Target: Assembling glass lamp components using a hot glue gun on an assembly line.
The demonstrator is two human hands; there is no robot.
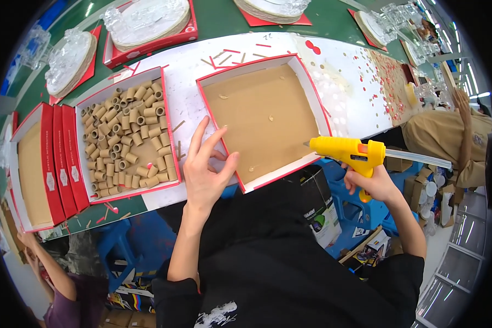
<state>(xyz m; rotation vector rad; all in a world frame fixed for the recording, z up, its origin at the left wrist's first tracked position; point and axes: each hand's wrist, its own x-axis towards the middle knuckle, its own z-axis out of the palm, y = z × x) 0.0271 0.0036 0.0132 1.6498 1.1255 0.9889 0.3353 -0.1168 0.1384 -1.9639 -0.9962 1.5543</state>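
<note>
My right hand (369, 183) is closed round the grip of a yellow hot glue gun (347, 150), a clear glue stick (418, 157) jutting from its back. The nozzle points left, over the near right corner of a shallow red-edged cardboard box (262, 128). Several small blobs of glue (270, 117) dot the box's brown floor. At the box's left wall is my left hand (205, 172), open with its fingers spread; whether it touches the wall I cannot tell.
Left of my hand, another red-edged box (170, 126) holds many short cardboard tubes (128, 123). Red boxes (60, 164) stand beside it. Red and brown strips (224, 57) lie behind. Stacked round boards (147, 24) line the far side. People work at left (65, 284) and right (443, 131).
</note>
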